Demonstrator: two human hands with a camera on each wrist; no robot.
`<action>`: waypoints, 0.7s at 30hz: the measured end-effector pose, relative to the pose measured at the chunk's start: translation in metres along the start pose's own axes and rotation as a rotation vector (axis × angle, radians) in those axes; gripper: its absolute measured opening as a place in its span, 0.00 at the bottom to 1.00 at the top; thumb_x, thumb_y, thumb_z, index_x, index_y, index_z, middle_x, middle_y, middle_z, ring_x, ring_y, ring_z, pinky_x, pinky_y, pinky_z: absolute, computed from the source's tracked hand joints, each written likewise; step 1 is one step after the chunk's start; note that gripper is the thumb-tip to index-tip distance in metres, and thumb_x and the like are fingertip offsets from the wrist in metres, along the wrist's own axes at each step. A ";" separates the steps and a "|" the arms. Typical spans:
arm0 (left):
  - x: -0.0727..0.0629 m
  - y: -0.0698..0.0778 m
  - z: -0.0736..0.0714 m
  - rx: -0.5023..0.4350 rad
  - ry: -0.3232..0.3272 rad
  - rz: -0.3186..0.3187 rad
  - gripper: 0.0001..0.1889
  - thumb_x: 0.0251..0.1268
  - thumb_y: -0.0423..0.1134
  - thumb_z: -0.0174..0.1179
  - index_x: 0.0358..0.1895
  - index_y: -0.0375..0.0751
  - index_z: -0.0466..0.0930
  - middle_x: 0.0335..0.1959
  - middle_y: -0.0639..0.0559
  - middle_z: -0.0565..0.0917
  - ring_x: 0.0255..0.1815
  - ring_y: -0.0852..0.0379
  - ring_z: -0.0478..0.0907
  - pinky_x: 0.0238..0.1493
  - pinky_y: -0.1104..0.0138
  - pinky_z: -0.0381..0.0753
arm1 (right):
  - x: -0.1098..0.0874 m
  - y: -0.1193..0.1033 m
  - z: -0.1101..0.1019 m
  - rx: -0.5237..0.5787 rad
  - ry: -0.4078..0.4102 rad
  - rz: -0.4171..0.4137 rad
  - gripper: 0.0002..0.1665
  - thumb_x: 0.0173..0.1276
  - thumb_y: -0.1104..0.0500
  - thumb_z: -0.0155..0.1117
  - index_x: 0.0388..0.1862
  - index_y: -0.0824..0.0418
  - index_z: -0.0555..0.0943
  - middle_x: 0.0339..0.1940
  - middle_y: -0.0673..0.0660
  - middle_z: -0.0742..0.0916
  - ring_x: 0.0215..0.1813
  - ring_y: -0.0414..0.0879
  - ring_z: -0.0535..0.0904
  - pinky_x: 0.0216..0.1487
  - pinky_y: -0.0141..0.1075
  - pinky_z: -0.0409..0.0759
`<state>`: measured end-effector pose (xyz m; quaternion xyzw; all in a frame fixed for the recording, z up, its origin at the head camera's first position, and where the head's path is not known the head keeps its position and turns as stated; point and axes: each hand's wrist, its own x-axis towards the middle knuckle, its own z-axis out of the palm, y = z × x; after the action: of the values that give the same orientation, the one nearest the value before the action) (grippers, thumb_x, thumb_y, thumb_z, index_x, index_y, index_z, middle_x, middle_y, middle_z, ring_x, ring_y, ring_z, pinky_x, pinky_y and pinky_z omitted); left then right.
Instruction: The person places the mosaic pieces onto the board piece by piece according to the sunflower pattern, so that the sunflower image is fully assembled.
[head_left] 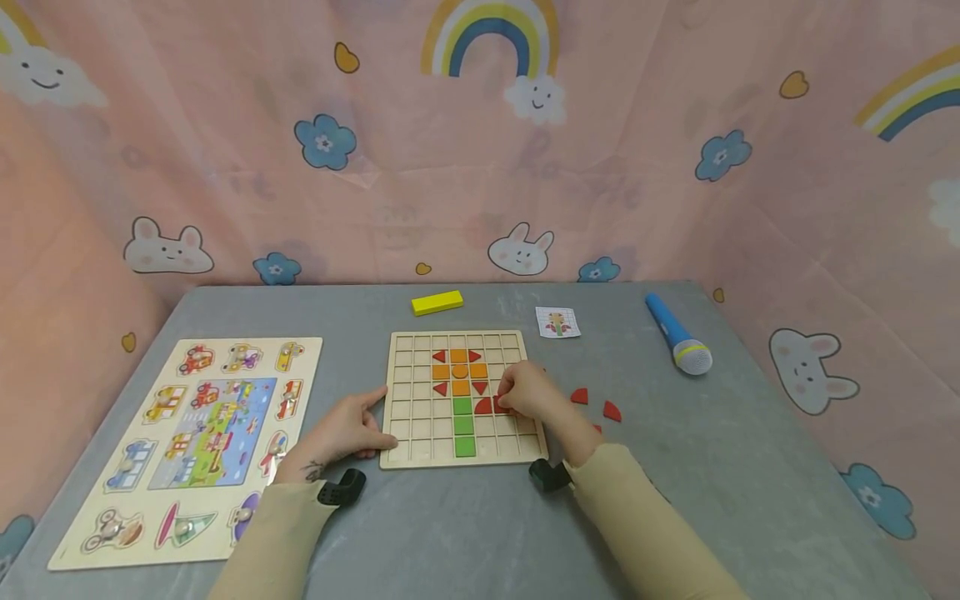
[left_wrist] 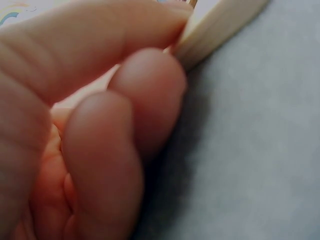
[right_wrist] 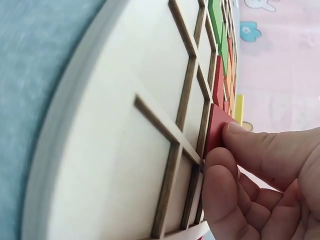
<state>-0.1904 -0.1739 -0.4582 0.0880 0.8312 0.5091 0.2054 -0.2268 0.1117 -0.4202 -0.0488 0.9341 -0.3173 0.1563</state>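
A wooden grid board (head_left: 416, 425) lies in the middle of the table, with orange squares (head_left: 459, 387), an orange circle (head_left: 459, 372), small red triangles (head_left: 440, 389) and green squares (head_left: 464, 425) in its cells. At its lower left side my left hand (head_left: 347, 427) holds the board's edge, thumb at the corner; the left wrist view shows curled fingers (left_wrist: 150, 95) against the wood. My right hand (head_left: 531, 392) pinches a red piece (right_wrist: 217, 127) over the right half of the grid. Left of that piece sits a red quarter-circle (head_left: 483, 406). The fingers partly hide the held piece.
Loose red quarter-circles (head_left: 612, 411) lie right of the board. A pattern card (head_left: 558, 322) and a yellow block (head_left: 437, 302) are behind it. A blue toy microphone (head_left: 678, 333) rests at the back right. A vehicle peg puzzle (head_left: 157, 517) covers the left side, partly under the left forearm.
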 end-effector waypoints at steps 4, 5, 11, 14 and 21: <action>0.000 0.000 0.000 0.005 -0.003 -0.001 0.50 0.46 0.35 0.70 0.72 0.34 0.50 0.13 0.52 0.76 0.10 0.62 0.67 0.17 0.68 0.71 | 0.000 -0.001 0.002 -0.030 0.017 0.007 0.07 0.55 0.67 0.66 0.20 0.64 0.80 0.18 0.53 0.79 0.20 0.43 0.70 0.19 0.30 0.67; 0.001 0.000 0.000 0.005 -0.004 0.000 0.50 0.46 0.35 0.70 0.72 0.35 0.50 0.13 0.52 0.77 0.10 0.62 0.67 0.17 0.68 0.71 | -0.001 -0.001 0.002 -0.039 0.019 0.012 0.07 0.55 0.67 0.67 0.19 0.63 0.79 0.19 0.53 0.78 0.20 0.43 0.69 0.19 0.31 0.67; -0.001 0.000 0.000 0.008 0.011 -0.005 0.49 0.45 0.35 0.71 0.72 0.35 0.50 0.13 0.51 0.77 0.10 0.61 0.67 0.18 0.67 0.72 | 0.001 0.002 -0.001 -0.070 0.031 -0.013 0.07 0.57 0.64 0.66 0.21 0.62 0.79 0.22 0.54 0.78 0.25 0.45 0.71 0.23 0.32 0.68; -0.001 0.000 0.000 0.013 0.014 -0.008 0.49 0.45 0.35 0.71 0.72 0.36 0.51 0.13 0.51 0.77 0.10 0.61 0.68 0.18 0.66 0.72 | 0.003 0.010 -0.013 -0.048 0.120 -0.026 0.05 0.62 0.63 0.61 0.30 0.65 0.81 0.28 0.58 0.81 0.29 0.47 0.74 0.28 0.35 0.72; -0.001 0.000 0.000 0.002 0.009 -0.009 0.49 0.46 0.35 0.71 0.72 0.36 0.50 0.13 0.51 0.77 0.10 0.61 0.67 0.18 0.66 0.72 | 0.010 0.032 -0.043 -0.092 0.294 0.092 0.18 0.66 0.63 0.52 0.51 0.67 0.79 0.41 0.64 0.83 0.33 0.51 0.76 0.30 0.37 0.74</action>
<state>-0.1895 -0.1739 -0.4579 0.0822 0.8330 0.5078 0.2040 -0.2505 0.1605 -0.4100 0.0341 0.9618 -0.2701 0.0297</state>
